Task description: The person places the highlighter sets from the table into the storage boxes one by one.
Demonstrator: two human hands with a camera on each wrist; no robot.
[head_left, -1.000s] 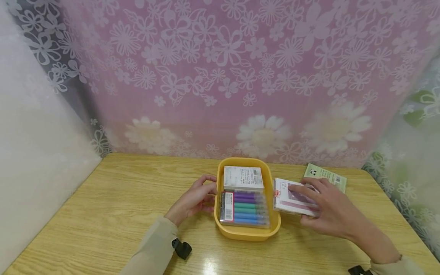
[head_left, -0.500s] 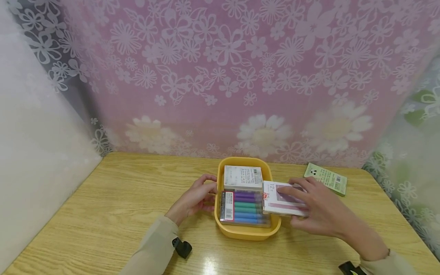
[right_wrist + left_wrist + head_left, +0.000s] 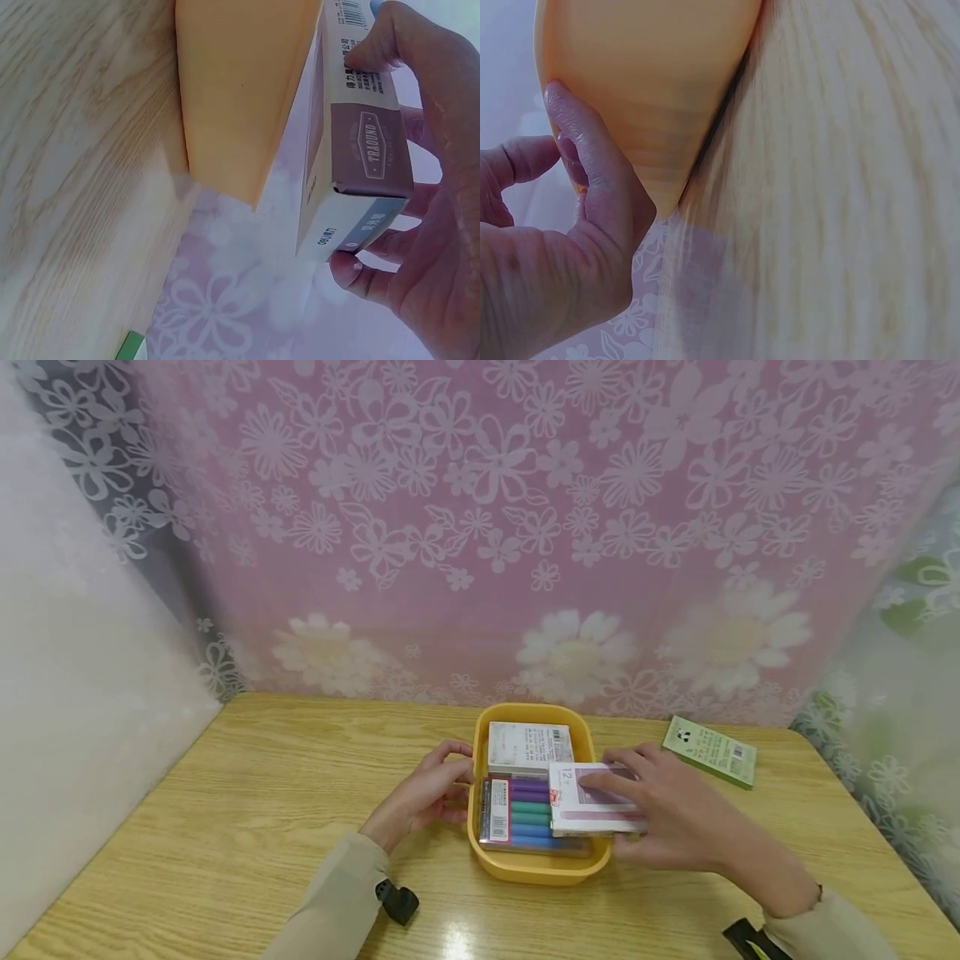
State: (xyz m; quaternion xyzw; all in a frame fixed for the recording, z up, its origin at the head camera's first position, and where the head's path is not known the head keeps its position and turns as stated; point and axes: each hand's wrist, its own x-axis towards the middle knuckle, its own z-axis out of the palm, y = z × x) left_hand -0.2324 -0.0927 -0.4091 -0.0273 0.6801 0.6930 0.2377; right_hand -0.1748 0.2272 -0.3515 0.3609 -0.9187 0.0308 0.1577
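A yellow plastic basket (image 3: 542, 870) stands on the table. My left hand (image 3: 427, 795) holds its left rim, thumb and fingers at the edge, as the left wrist view shows. My right hand (image 3: 667, 814) grips a white and mauve cardboard box (image 3: 600, 814) marked "12". In the right wrist view the thumb is on one side of this box (image 3: 367, 150) and fingers on the other. The box is held over the basket's right side, covering part of a clear pack of purple, green and blue pens (image 3: 531, 818). Behind the pens inside lies a whitish box (image 3: 528, 746).
A green box (image 3: 711, 752) with a panda picture lies on the table at the back right, beyond my right hand. The wooden table (image 3: 262, 810) meets a pink flowered curtain (image 3: 450, 527) at its back edge. Pale sheeting hangs at both sides.
My right hand has carried the white and mauve box leftward, from beside the basket to above its right half. My left hand and the basket have stayed where they were.
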